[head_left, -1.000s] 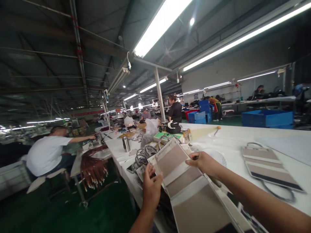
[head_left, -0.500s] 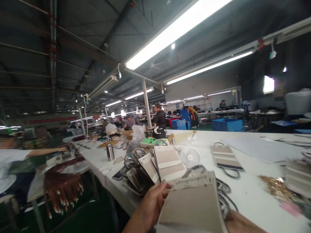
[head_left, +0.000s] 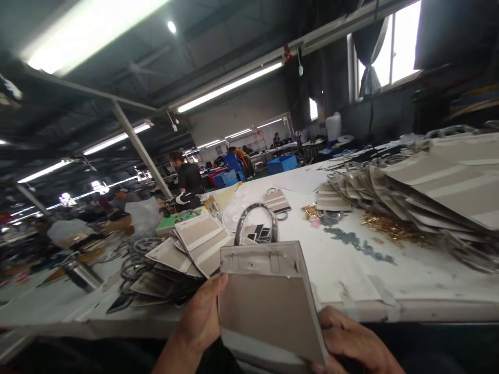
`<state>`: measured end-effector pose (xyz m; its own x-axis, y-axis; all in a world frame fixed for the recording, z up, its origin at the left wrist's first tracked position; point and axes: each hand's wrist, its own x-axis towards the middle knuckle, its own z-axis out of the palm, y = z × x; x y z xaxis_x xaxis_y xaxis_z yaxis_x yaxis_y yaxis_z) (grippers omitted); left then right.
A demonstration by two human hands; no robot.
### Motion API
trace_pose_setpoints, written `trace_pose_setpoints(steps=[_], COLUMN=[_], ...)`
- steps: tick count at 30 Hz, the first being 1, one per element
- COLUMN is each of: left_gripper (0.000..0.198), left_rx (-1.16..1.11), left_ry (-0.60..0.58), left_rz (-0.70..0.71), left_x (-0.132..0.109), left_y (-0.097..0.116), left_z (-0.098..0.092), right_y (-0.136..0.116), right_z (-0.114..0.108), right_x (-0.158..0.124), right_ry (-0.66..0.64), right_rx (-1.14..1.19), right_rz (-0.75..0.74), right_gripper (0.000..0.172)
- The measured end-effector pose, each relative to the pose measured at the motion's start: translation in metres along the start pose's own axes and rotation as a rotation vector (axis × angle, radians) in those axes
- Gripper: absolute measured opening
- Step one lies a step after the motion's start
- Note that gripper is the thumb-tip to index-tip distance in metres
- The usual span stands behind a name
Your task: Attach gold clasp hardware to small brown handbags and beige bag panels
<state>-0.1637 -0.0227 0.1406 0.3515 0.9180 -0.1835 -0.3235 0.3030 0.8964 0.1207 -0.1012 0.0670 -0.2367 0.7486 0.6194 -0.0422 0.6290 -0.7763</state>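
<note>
A beige bag panel (head_left: 265, 301) with a clear-wrapped looped handle is held up in front of me, over the table's front edge. My left hand (head_left: 205, 311) grips its left edge, thumb on the face near the upper corner. At its lower right edge, the fingers of my right hand (head_left: 346, 340) are closed on it. Left of the panel lies a fanned pile of similar panels (head_left: 198, 236) with handles. Beyond it, a single panel (head_left: 276, 200) lies flat on the white table (head_left: 343, 270).
At the right rises a large stack of panels (head_left: 448, 176), with gold metal pieces (head_left: 390, 228) and grey pieces (head_left: 358, 244) beside it. A steel flask (head_left: 81, 272) and a plastic bag (head_left: 144, 215) are at the left. A person in black (head_left: 189, 176) is beyond the table.
The view has swung to the right, bringing the large stack into sight. The held panel now appears more upright, its handle standing above it; both hands still hold it.
</note>
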Motion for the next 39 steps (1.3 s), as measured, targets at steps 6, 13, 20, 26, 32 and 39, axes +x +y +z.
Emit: trace_pose_setpoints(steps=[6,13,20,26,32,39], left_gripper=[0.04,0.064,0.064,0.072,0.081,0.077], left_rx=[0.203,0.398,0.445,0.592,0.974,1.088], left_ry=[0.141,0.127,-0.187,-0.465,-0.745,-0.704], left_rz=[0.001,-0.151,-0.365,-0.391,-0.108,-0.023], left_x=[-0.025,-0.011,0.078,0.146,0.208,0.264], left_y=[0.035,0.028,-0.045,-0.102,-0.135,-0.159], left_z=[0.017,0.03,0.048,0.068,0.067,0.065], right_y=[0.017,0.033,0.04,0.072,0.093,0.108], right_z=[0.021,0.002,-0.065,-0.066,-0.05,-0.058], right_x=[0.008,-0.023,-0.065,-0.112,-0.121,-0.096], right_ry=[0.03,0.124,0.337,0.571,0.435,0.378], right_rx=[0.159,0.327,0.094,0.226,0.006,-0.155], right_rz=[0.015,0.434,0.549,0.85,0.982,1.002], right_gripper=[0.031,0.12,0.089,0.082,0.048,0.047])
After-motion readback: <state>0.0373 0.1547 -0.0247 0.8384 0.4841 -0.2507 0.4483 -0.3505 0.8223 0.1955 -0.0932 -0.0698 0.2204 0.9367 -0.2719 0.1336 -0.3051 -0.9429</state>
